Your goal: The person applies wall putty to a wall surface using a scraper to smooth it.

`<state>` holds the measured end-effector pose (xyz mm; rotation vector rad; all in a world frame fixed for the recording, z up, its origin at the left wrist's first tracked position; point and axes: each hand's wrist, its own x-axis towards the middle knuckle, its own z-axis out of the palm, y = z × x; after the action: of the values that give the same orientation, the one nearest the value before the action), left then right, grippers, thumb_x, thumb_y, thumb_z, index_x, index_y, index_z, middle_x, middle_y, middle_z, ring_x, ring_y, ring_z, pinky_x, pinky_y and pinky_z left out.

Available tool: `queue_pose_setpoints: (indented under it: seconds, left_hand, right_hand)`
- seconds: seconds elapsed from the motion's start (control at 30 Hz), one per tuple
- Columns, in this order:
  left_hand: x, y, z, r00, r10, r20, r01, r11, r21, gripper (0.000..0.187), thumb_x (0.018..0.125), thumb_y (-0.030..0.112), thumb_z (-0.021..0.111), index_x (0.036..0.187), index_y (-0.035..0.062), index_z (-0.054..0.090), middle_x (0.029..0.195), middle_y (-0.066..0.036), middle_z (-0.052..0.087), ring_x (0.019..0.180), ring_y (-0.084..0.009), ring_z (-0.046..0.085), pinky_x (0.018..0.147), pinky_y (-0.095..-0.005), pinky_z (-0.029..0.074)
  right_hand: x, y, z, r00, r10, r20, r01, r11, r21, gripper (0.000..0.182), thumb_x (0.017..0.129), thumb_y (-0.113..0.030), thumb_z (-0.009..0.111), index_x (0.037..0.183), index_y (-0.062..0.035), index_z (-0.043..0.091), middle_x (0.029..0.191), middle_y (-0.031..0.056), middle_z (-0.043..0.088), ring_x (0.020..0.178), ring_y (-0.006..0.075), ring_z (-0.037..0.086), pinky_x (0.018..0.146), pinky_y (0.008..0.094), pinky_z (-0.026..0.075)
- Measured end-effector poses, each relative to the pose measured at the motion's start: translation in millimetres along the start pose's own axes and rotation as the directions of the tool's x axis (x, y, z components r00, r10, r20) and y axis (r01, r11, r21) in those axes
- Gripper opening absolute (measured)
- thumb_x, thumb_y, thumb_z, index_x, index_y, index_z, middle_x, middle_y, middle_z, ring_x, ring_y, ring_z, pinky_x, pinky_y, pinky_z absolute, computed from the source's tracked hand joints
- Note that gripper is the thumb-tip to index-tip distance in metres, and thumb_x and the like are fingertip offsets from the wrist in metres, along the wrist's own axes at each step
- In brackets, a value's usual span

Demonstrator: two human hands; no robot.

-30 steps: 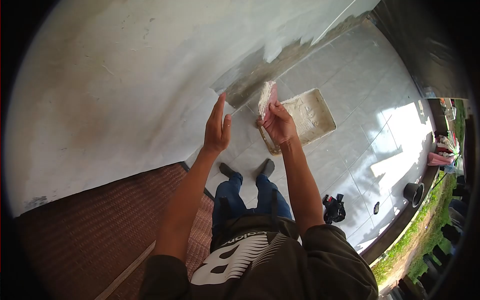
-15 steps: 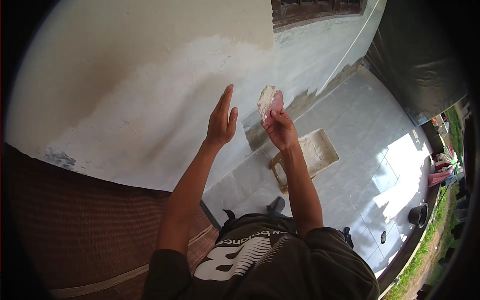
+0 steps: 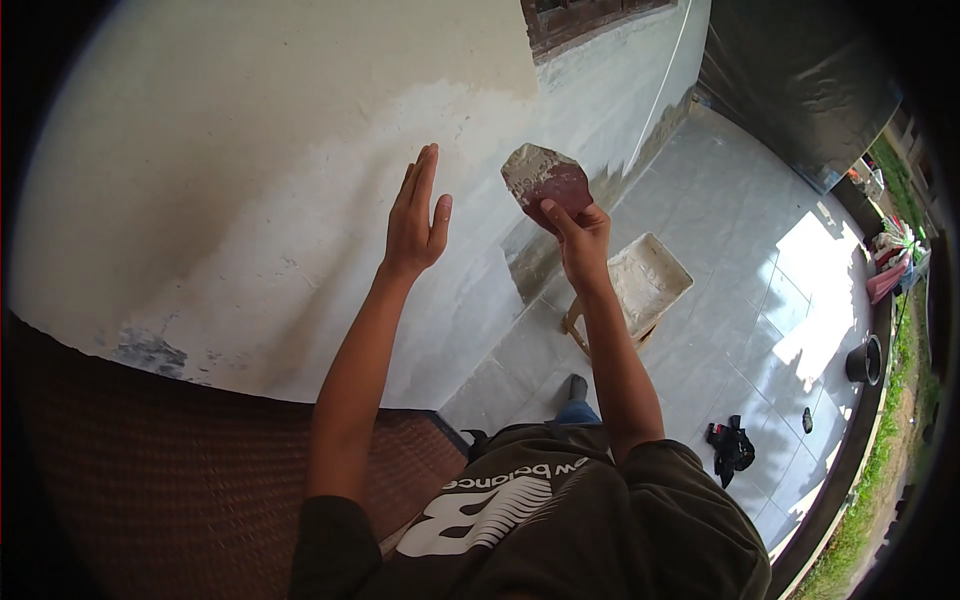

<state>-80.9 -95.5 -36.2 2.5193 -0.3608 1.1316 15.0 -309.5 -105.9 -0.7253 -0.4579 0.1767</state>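
Raised in front of the wall (image 3: 330,210), my left hand (image 3: 414,215) is empty, its fingers stretched upward together and the thumb apart. My right hand (image 3: 583,240) pinches the lower edge of a flat, reddish-brown putty scraper (image 3: 560,185), thumb on the near face. Pale grey putty is smeared over the scraper's upper part. Below and partly behind my right forearm, a putty-smeared rectangular tray (image 3: 668,280) rests on a small stool (image 3: 575,325). The wall has a whitish coated patch beside older beige paint.
A brown woven screen or mat (image 3: 200,490) fills the lower left. Grey floor tiles (image 3: 700,210) extend to the right, with a black bundle (image 3: 732,450) and a dark bucket (image 3: 863,360) on them. A wooden window frame (image 3: 590,25) is at the top; a dark tarp (image 3: 790,90) hangs at the upper right.
My right hand has risen slightly and turned the scraper, so more of its reddish face shows. My left hand sits a little higher and further left. The whole view has shifted slightly.
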Motion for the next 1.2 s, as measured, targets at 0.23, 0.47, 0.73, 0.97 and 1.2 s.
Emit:
queue_pose_setpoints:
  seconds: [0.23,0.47,0.73,0.97,1.2]
  left_hand:
    - [14.5,-26.8,1.6,0.999,0.021,-0.031,-0.019,0.998,0.061,0.057,0.102,0.022,0.042,0.151,-0.0043,0.033,0.153,-0.021,0.043,0.144,-0.0361,0.039,0.119,-0.0489,0.029]
    - [23.9,-54.2,-2.1,0.998,0.048,-0.031,-0.042,0.981,0.189,0.058,0.099,0.02,0.044,0.151,-0.0058,0.034,0.153,-0.021,0.043,0.145,-0.0341,0.039,0.121,-0.0479,0.027]
    - [34.1,-72.8,-15.6,0.996,0.086,-0.038,-0.065,0.922,0.381,0.06,0.097,0.02,0.047,0.149,-0.0065,0.037,0.154,-0.021,0.044,0.145,-0.0329,0.039,0.121,-0.0482,0.025]
    - [20.0,-88.6,-30.4,0.993,0.098,0.072,-0.121,0.853,0.508,0.06,0.095,0.024,0.049,0.145,-0.0074,0.042,0.152,-0.02,0.046,0.146,-0.0328,0.039,0.123,-0.047,0.019]
    - [13.1,-104.4,-38.0,0.969,0.159,0.188,-0.238,0.803,0.547,0.059,0.097,0.026,0.046,0.144,-0.0094,0.042,0.149,-0.023,0.048,0.144,-0.0354,0.041,0.122,-0.0467,0.019]
  right_hand:
    - [27.0,11.2,22.0,0.979,-0.199,-0.029,0.188,0.957,-0.221,0.022,0.087,0.004,0.072,0.109,0.0036,0.071,0.101,0.0031,0.07,0.092,0.0104,0.065,0.08,0.0252,0.052]
    - [87.6,46.5,34.0,0.773,-0.576,0.267,0.611,0.56,-0.56,0.041,0.081,0.013,0.069,0.119,-0.0041,0.071,0.091,0.008,0.06,0.081,0.0171,0.059,0.068,0.0272,0.05]
    - [146.4,85.3,46.9,0.545,-0.623,0.561,0.802,0.192,-0.566,0.067,0.058,0.012,0.063,0.121,-0.0089,0.072,0.087,0.0045,0.05,0.091,0.0283,0.051,0.09,0.0426,0.056]
    - [182.8,113.0,50.2,0.471,-0.638,0.609,0.827,0.079,-0.557,0.062,0.06,0.009,0.067,0.12,-0.007,0.072,0.085,0.0041,0.049,0.089,0.0271,0.052,0.096,0.0474,0.054]
    - [187.5,137.7,54.9,0.47,-0.594,0.653,0.801,-0.023,-0.598,0.055,0.064,0.006,0.07,0.118,-0.0028,0.071,0.084,0.0048,0.05,0.089,0.0266,0.055,0.097,0.0499,0.051]
